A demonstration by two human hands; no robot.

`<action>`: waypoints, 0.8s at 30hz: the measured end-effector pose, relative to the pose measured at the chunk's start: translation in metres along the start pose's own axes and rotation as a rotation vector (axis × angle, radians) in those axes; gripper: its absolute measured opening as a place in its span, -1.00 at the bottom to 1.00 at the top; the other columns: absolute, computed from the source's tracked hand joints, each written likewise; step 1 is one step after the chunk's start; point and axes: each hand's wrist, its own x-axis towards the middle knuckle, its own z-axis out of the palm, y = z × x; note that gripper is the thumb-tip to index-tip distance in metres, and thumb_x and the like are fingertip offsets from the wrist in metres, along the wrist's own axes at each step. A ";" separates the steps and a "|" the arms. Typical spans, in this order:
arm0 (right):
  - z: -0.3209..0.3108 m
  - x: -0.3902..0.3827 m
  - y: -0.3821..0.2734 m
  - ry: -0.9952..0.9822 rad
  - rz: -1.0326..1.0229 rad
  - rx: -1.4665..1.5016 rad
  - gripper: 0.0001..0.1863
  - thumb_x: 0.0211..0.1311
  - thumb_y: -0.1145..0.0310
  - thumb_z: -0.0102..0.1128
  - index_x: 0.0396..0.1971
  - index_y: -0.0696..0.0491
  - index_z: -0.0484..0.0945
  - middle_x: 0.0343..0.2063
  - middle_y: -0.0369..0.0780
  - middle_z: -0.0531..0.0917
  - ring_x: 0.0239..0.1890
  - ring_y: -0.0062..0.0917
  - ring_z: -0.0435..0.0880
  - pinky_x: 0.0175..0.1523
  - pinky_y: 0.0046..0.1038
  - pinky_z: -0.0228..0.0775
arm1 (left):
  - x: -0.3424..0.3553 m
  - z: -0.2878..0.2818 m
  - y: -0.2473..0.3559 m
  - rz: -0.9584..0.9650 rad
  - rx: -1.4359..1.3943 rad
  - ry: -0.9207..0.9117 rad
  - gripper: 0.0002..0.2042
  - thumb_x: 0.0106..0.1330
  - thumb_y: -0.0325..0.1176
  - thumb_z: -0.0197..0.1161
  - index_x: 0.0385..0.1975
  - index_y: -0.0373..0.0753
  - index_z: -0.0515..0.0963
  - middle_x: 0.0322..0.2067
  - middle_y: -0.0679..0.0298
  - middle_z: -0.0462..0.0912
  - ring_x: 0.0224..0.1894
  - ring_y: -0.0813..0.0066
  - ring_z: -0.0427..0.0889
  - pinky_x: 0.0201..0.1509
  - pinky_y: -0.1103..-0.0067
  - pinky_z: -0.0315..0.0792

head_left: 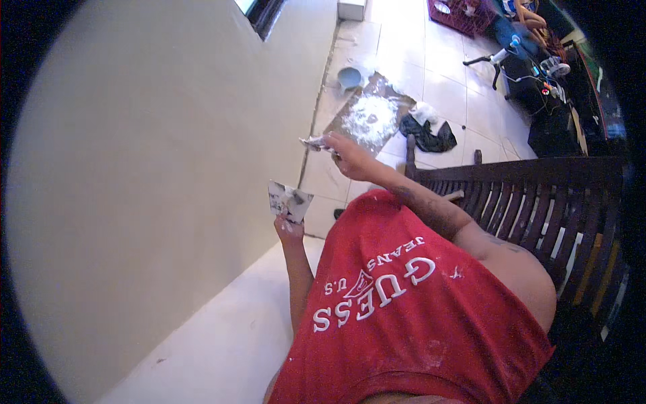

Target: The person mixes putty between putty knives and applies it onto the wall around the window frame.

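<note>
My left hand (289,230) grips a broad, trapezoid putty knife (278,196) from below, its blade up and smeared with white paste. Close to the plain beige wall (161,161), this blade stands apart from my other tool. Farther forward, my right hand (351,160) is closed around a second putty knife (312,143). That one is seen nearly edge-on, coated with whitish paste, and points left toward the wall. Whether its tip touches the wall I cannot tell. White smudges mark my left fingers.
White powder (369,120) lies on a brown sheet (398,101) on the tiled floor, beside a grey-blue bucket (349,78) and a black plastic bag (431,139). A dark slatted bench (525,174) stands at my right. Beyond are a tripod (496,59) and a seated person (531,21).
</note>
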 end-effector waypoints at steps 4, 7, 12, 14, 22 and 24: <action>-0.018 0.005 -0.030 -0.029 0.009 0.014 -0.58 -0.28 0.70 -0.23 -0.25 0.16 0.29 -0.37 0.00 0.36 -0.24 -0.11 0.33 -0.15 -0.24 0.19 | -0.020 0.015 0.012 0.137 0.336 0.019 -0.62 -0.07 -0.43 0.02 -0.17 -0.31 0.30 -0.19 0.14 0.42 -0.13 0.28 0.40 -0.04 0.41 0.29; -0.035 -0.003 -0.029 0.008 -0.060 0.002 -0.57 -0.24 0.69 -0.22 -0.21 0.13 0.29 -0.39 -0.03 0.36 -0.29 -0.17 0.36 -0.20 -0.30 0.20 | -0.020 0.044 0.016 0.029 -0.003 0.053 -0.70 -0.11 -0.42 0.12 -0.30 -0.30 0.42 -0.30 0.16 0.51 -0.25 0.33 0.50 -0.14 0.48 0.36; -0.039 -0.015 0.015 0.000 -0.070 0.061 -0.59 -0.21 0.67 -0.20 -0.22 0.10 0.32 -0.41 -0.08 0.38 -0.34 -0.24 0.39 -0.25 -0.36 0.21 | -0.012 0.057 0.013 0.368 1.028 -0.192 -0.60 -0.06 -0.52 -0.05 -0.11 -0.31 0.27 -0.13 0.12 0.38 -0.07 0.25 0.37 0.06 0.35 0.22; -0.039 -0.024 0.076 0.135 -0.090 -0.006 -0.63 -0.18 0.65 -0.17 -0.25 0.11 0.34 -0.39 -0.09 0.40 -0.34 -0.26 0.41 -0.24 -0.37 0.21 | -0.007 0.094 0.001 0.310 1.160 -0.211 -0.61 -0.06 -0.53 -0.04 -0.12 -0.31 0.29 -0.15 0.12 0.40 -0.08 0.25 0.37 0.06 0.35 0.22; -0.069 0.059 0.087 -0.095 -0.117 0.100 -0.67 -0.18 0.60 -0.08 -0.27 0.15 0.35 -0.35 -0.06 0.41 -0.26 -0.27 0.40 -0.18 -0.38 0.22 | 0.038 0.105 -0.037 -0.013 -0.274 0.087 -0.63 -0.06 -0.43 0.04 -0.16 -0.22 0.33 -0.09 0.16 0.36 -0.02 0.28 0.32 0.03 0.35 0.25; -0.092 0.052 0.099 -0.141 -0.024 0.071 -0.64 -0.21 0.65 -0.14 -0.26 0.15 0.31 -0.39 -0.04 0.39 -0.28 -0.20 0.38 -0.20 -0.33 0.21 | 0.017 0.136 -0.050 0.301 0.591 0.059 -0.64 -0.04 -0.43 0.02 -0.15 -0.21 0.33 -0.08 0.15 0.35 0.00 0.29 0.29 0.04 0.35 0.23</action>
